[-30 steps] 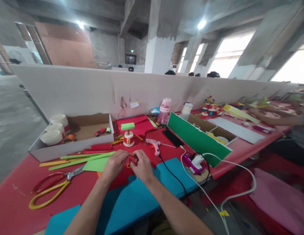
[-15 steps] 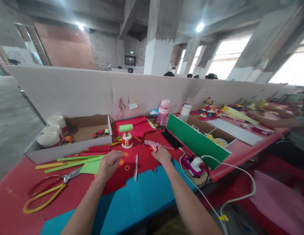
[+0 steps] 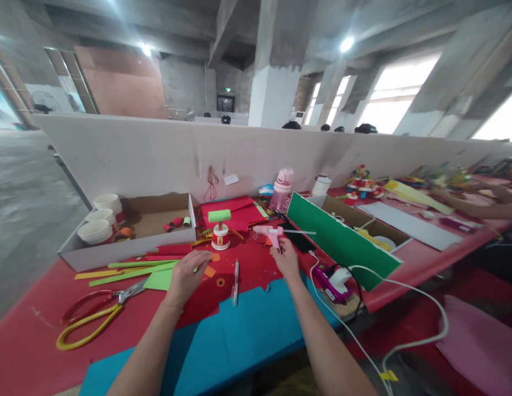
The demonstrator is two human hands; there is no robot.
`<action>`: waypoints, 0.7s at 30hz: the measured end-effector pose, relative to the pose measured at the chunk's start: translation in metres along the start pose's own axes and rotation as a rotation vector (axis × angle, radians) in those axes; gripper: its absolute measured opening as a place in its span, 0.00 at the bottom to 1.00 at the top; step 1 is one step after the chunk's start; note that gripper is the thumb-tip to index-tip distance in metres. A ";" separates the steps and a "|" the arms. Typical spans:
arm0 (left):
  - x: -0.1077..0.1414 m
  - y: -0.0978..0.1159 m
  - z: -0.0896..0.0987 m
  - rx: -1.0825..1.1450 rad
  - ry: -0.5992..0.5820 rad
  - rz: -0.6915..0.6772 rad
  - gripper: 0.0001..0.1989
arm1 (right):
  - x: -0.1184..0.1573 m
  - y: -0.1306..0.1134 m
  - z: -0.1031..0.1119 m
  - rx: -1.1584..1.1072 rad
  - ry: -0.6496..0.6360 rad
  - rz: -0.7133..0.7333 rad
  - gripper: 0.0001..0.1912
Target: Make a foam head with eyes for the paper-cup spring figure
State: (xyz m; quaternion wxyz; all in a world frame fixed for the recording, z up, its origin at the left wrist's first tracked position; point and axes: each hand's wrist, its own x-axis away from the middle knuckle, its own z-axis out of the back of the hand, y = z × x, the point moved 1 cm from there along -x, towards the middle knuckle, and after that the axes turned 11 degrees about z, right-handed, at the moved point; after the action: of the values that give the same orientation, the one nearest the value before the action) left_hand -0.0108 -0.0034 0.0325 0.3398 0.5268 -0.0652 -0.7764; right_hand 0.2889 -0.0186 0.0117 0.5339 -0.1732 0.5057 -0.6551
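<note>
My right hand (image 3: 287, 258) is closed round the handle of a pink hot glue gun (image 3: 273, 235), held over the red table with its nozzle to the left. A clear glue stick (image 3: 299, 231) pokes out of its back. My left hand (image 3: 189, 275) has its fingers pinched together above the orange paper scraps (image 3: 210, 271); what they hold, if anything, is too small to make out. Beyond it stands a paper-cup figure (image 3: 220, 237) topped by a green paper roll (image 3: 219, 215). A white pen (image 3: 236, 280) lies between my hands.
Red-and-yellow scissors (image 3: 94, 313) and green paper strips (image 3: 132, 275) lie at left, before a cardboard box (image 3: 128, 251) with paper cups (image 3: 94, 231). Blue paper (image 3: 248, 324) covers the near edge. At right are a green-sided box (image 3: 334, 242), a purple power strip (image 3: 332, 285) and white cables.
My right hand has lifted the glue gun off the table and levelled it, the glue stick now showing clearly. My left hand stays pinched. The view has shifted slightly.
</note>
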 end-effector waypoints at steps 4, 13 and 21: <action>-0.001 0.001 0.002 0.017 -0.010 -0.001 0.07 | 0.011 -0.019 -0.012 -0.544 -0.123 -0.084 0.19; -0.002 -0.002 0.007 -0.055 -0.037 -0.036 0.08 | 0.042 -0.079 -0.002 -0.526 -0.506 0.028 0.25; 0.000 -0.008 0.006 -0.103 -0.044 -0.052 0.09 | 0.034 -0.088 0.021 -0.548 -0.347 0.106 0.24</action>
State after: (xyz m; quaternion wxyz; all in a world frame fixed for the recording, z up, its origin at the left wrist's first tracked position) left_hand -0.0193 0.0014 0.0316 0.3445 0.4930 -0.0188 -0.7987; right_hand 0.2462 -0.0657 0.0847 0.5789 -0.3931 0.5730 -0.4265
